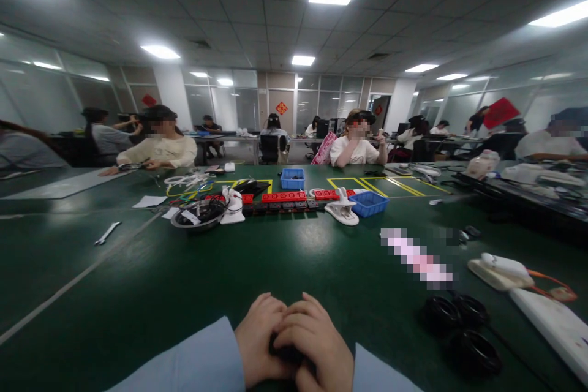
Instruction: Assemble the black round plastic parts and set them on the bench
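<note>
My left hand (264,337) and my right hand (316,340) rest together at the near edge of the green table (193,275), in light blue sleeves. The right fingers lie curled over the left hand. Between the palms a black thing (287,352) shows in part; its kind is hidden by the fingers. Both hands look closed around it. Nearest on the right are black ring-shaped parts (475,352), apart from my hands.
Mid-table stand red socket strips (283,196), white clamp bases (342,211), blue bins (369,203) and a bowl of cables (197,214). A wrench (107,233) lies left; a white board (551,324) lies right. Several people sit beyond, one person (361,147) straight across.
</note>
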Tool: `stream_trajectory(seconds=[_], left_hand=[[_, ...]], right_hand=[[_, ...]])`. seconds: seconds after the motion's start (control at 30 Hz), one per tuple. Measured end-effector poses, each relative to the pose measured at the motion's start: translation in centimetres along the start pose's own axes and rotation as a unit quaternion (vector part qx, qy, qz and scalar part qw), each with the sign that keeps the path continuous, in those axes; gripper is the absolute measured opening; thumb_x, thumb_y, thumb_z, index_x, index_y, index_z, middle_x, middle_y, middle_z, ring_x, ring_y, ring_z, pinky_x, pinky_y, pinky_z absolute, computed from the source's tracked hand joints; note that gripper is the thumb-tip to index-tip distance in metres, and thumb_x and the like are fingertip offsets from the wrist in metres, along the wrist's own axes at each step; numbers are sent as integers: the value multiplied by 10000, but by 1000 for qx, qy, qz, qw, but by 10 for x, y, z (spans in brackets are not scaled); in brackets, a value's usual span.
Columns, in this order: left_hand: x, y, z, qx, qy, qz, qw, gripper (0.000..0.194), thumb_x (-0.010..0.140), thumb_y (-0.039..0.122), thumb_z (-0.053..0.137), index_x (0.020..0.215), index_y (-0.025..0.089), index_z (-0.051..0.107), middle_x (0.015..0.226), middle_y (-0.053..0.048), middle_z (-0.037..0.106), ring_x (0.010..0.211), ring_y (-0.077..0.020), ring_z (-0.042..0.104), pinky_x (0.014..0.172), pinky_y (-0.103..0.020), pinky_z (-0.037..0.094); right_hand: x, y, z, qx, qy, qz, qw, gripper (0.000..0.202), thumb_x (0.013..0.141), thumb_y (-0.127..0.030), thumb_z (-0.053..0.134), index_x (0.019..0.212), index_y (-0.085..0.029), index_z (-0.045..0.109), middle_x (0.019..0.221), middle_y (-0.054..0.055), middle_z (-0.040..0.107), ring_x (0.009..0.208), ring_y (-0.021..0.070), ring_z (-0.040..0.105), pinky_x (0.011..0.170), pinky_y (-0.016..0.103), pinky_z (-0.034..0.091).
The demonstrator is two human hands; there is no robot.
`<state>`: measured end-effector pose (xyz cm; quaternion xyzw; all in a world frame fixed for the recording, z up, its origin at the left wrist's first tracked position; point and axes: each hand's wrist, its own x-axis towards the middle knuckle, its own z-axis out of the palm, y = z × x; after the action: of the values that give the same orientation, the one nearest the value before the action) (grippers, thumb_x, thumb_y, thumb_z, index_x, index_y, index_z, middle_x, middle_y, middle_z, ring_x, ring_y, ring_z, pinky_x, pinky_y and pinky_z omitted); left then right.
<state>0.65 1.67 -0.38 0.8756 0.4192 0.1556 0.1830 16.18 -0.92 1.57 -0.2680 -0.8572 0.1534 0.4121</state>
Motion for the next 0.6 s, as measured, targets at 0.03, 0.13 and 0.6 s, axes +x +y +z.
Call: stream_trajectory(seconds=[0.03,0.13,0.6], left_hand=[[0,0,0,0,1,-3,1000,372,533,392,700,841,229,568,834,5,549,830,-192,507,946,-449,245],[-2,-1,0,-12,13,2,1000,375,550,394,692,855,220,560,860,-8,553,844,-192,509,958,-453,225],[-2,3,-5,-16,5,1,1000,297,540,336,682,765,204,541,829,2,539,822,-196,498,960,-433,236]], right_hand=[[1,-2,-2,2,18,10,1000,301,570,-170,376,816,-209,545,805,12,608,838,171,515,932,406,271],[2,-7,-6,-15,21,68,997,243,660,-189,412,868,-177,538,841,56,578,809,192,498,784,371,370],[-2,-10,-2,-77,-67,219,970,146,664,-141,573,802,-166,530,838,61,513,814,213,462,729,359,386]])
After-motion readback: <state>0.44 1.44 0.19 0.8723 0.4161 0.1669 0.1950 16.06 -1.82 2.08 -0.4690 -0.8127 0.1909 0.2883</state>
